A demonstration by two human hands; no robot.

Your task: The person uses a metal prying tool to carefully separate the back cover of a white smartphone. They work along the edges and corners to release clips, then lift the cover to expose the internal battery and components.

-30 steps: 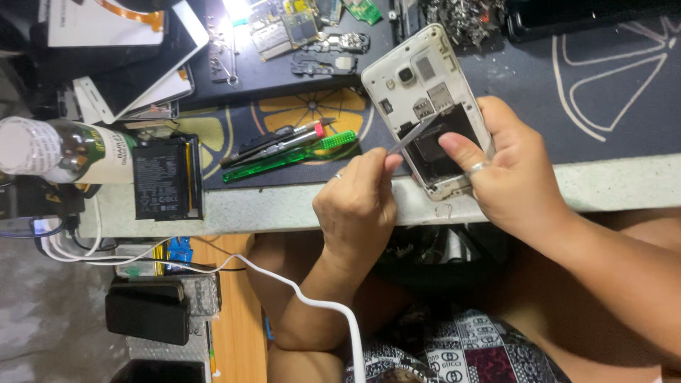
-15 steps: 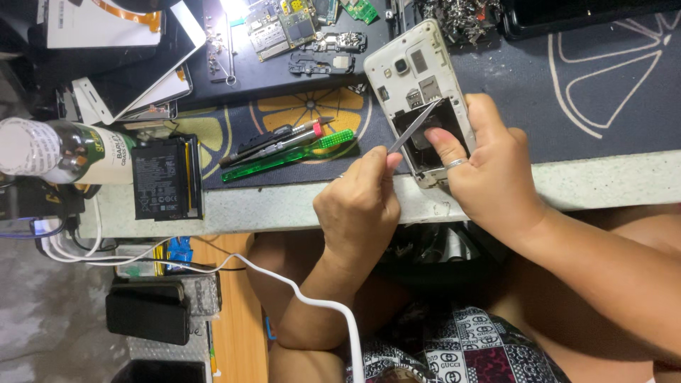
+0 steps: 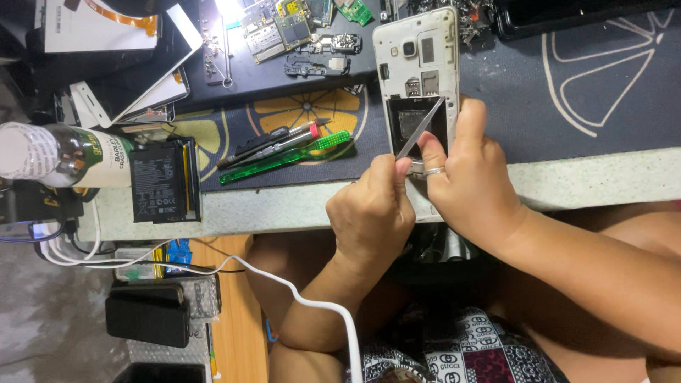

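Two hands are working over a cluttered bench edge (image 3: pixel 284 213) with a dark mat (image 3: pixel 603 92). The left hand (image 3: pixel 372 213) is pinching metal tweezers (image 3: pixel 420 129) inside the opened white phone (image 3: pixel 417 78), which the right hand (image 3: pixel 472 177) is steadying.

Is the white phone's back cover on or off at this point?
Off. The white phone lies back-up with its empty battery bay, card slots and camera exposed; the left hand pokes metal tweezers into the bay while the right hand steadies it.
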